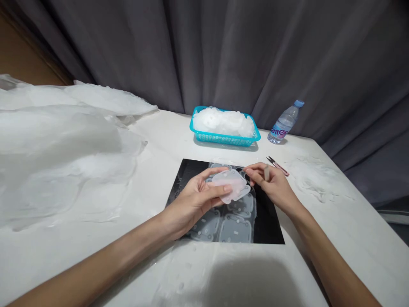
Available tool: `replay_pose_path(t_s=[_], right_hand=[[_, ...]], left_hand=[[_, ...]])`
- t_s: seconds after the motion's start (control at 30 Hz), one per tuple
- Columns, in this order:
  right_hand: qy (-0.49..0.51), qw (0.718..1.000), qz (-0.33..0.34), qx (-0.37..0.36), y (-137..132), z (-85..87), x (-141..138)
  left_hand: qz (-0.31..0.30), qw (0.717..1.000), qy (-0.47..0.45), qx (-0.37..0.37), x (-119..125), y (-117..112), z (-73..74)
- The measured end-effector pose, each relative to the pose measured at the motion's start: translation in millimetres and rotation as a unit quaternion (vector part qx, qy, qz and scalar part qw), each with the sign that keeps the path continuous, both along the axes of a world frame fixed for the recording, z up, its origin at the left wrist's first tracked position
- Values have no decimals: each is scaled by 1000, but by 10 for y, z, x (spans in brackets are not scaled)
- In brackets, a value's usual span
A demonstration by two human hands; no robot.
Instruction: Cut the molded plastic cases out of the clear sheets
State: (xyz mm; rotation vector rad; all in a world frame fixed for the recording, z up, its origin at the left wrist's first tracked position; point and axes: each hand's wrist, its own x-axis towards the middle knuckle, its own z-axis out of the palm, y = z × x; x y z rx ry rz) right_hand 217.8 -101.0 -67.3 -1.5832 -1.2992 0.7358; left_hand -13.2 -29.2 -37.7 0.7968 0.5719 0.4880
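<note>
My left hand [204,189] grips a thin, translucent white plastic piece [234,187] with rounded corners and small notches, thumb on top and fingers beneath. At the piece's upper right edge, the thumb and fingertips of my right hand [266,181] are pinched together; what lies between them is too small to make out. A beige band [266,172] shows on one right finger. Below both hands lies a black mat [270,226], and on it rests a clear sheet of similar rounded shapes [236,229], partly hidden by my left hand.
A blue basket [223,140] full of translucent white pieces stands at the back, near a water bottle [283,125]. Small thread snips [277,166] lie beyond my right hand, beside a heap of clear scraps [319,179]. Large piled translucent sheets [60,157] cover the table's left side.
</note>
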Motion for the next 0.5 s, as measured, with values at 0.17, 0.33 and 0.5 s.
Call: replay_pose_path(t_s=[0.17,0.33,0.5], right_hand=[[-190,981,-16,-31,-36,-13,173],[-316,946,-50,-60,-76,7,324],[-470,851,-231,-32,-49,-278,671]], left_hand=[[26,999,23,39,7,3,-40],[52,996,17,77,12,-21,-24],[35,994,21,105,17,-27,-50]])
